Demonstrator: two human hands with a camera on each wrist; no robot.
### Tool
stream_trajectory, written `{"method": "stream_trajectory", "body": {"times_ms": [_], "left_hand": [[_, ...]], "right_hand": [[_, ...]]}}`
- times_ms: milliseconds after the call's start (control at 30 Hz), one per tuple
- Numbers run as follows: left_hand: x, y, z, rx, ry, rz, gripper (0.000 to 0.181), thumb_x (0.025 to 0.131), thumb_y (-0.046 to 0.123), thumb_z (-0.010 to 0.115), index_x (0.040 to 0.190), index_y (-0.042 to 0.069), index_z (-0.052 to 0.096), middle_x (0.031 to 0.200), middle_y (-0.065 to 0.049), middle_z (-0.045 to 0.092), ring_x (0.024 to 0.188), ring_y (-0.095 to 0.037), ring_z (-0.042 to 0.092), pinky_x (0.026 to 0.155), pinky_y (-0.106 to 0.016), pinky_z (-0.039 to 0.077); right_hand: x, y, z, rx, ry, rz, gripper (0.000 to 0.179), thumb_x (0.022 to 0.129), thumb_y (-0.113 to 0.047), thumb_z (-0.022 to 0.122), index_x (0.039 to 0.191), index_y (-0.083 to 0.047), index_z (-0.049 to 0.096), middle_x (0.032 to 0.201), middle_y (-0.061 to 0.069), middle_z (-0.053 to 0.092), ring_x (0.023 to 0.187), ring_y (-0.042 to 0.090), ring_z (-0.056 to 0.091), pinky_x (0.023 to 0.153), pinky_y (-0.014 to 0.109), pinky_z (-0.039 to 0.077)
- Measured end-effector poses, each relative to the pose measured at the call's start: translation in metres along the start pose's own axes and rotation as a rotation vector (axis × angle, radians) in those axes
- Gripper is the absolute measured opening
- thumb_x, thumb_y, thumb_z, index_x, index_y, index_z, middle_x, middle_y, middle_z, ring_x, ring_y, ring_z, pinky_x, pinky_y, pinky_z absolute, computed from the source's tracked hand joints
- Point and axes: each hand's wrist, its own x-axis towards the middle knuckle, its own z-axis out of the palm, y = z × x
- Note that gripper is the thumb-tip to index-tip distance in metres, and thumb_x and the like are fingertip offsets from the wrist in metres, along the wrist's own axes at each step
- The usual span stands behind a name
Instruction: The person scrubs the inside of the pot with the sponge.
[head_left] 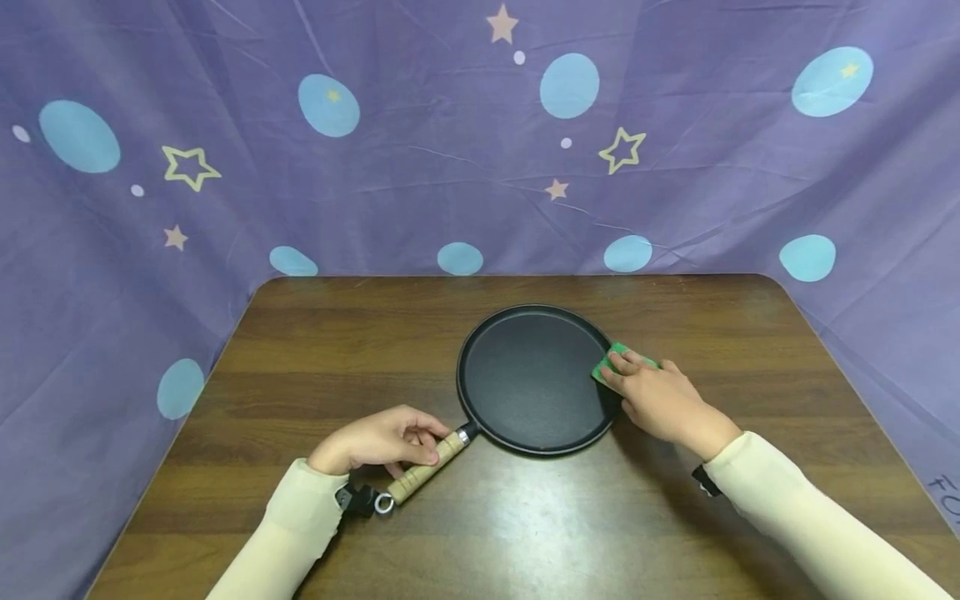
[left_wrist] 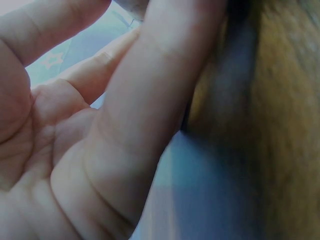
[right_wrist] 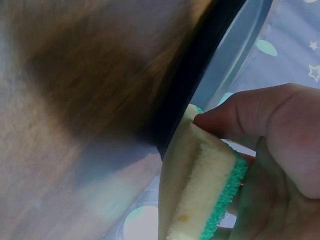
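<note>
A round, flat black griddle pan (head_left: 531,375) lies on the table, its wooden handle (head_left: 417,478) angled toward the near left. My left hand (head_left: 375,439) holds that handle, thumb on top and fingers around it; close up, the left wrist view shows mostly the palm and fingers (left_wrist: 140,90). At the pan's right rim, my right hand (head_left: 663,402) grips a sponge (head_left: 602,372). In the right wrist view the sponge (right_wrist: 200,185) has a pale yellow body and a green scouring side turned to the palm. The thumb (right_wrist: 225,117) presses its edge, and its yellow face lies against the rim.
The brown wooden table (head_left: 337,333) has rounded far corners. Behind and beside it hangs a purple cloth (head_left: 420,100) printed with stars and blue spots. A metal hanging ring (head_left: 384,503) ends the handle, close to a black strap device (head_left: 357,499) on the left wrist.
</note>
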Motion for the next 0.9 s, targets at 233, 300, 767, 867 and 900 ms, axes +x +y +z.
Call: {"method": "stream_trajectory", "body": {"times_ms": [233,300,767,867,900], "left_hand": [[0.000,0.001,-0.001,0.008,-0.003,-0.005,0.044,0.100,0.010,0.074,0.137,-0.009,0.062,0.101,-0.006,0.071,0.085,-0.017,0.067,0.058,-0.033,0.059],[0.000,0.001,-0.001,0.006,-0.003,-0.006,0.045,0.100,0.010,0.074,0.138,-0.009,0.062,0.101,-0.006,0.071,0.085,-0.016,0.066,0.058,-0.033,0.059],[0.000,-0.001,0.001,-0.006,0.003,-0.005,0.043,0.099,0.010,0.074,0.135,-0.010,0.063,0.099,-0.005,0.070,0.083,-0.015,0.065,0.055,-0.030,0.058],[0.000,-0.001,0.001,0.000,0.005,0.001,0.043,0.098,0.010,0.074,0.135,-0.010,0.063,0.099,-0.005,0.071,0.083,-0.016,0.066,0.055,-0.030,0.058],[0.000,-0.001,0.001,0.000,0.005,0.001,0.043,0.098,0.009,0.074,0.135,-0.010,0.063,0.099,-0.005,0.071,0.083,-0.015,0.066,0.055,-0.030,0.058]], "right_hand": [[-0.011,-0.005,-0.002,0.027,0.003,-0.015,0.052,0.093,-0.003,0.072,0.145,-0.005,0.064,0.153,0.023,0.053,0.146,0.041,0.046,0.100,0.075,0.045],[-0.013,-0.007,-0.002,0.028,0.005,-0.018,0.052,0.093,-0.003,0.071,0.144,-0.005,0.064,0.153,0.023,0.053,0.145,0.041,0.046,0.100,0.075,0.045],[-0.026,-0.027,-0.007,0.019,-0.029,-0.054,0.050,0.091,-0.006,0.074,0.141,-0.007,0.068,0.148,0.021,0.059,0.142,0.039,0.051,0.091,0.065,0.053],[-0.030,-0.030,-0.008,0.029,-0.029,-0.070,0.049,0.090,-0.006,0.075,0.139,-0.007,0.069,0.146,0.021,0.060,0.140,0.039,0.053,0.090,0.065,0.053],[-0.031,-0.030,-0.008,0.034,-0.031,-0.076,0.049,0.090,-0.006,0.075,0.139,-0.007,0.069,0.146,0.021,0.061,0.140,0.039,0.054,0.089,0.065,0.053]]}}
